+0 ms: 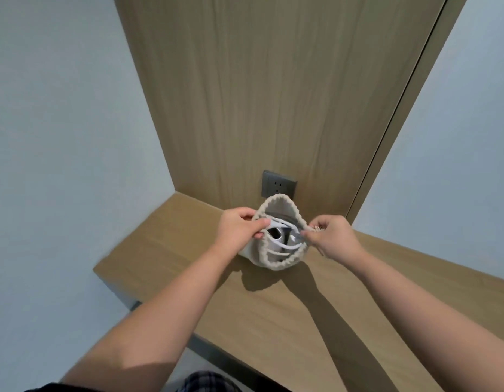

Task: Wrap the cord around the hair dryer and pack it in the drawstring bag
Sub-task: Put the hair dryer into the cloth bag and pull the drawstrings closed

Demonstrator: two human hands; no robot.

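Head view, drawstring bag (276,257) between left hand (239,229) and right hand (331,236), both pinching its rim, hair dryer (276,236) inside

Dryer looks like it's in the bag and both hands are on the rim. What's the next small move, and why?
Probably pull the hands apart to cinch it. The hair dryer and its white cord sit inside the drawstring bag, whose mouth gapes open; the left hand and right hand pinch opposite sides of the rim.

I saw the cream drawstring bag (273,257) at frame centre, mouth gaping upward; inside lay the white hair dryer (273,241), its cord (284,246) looped across.
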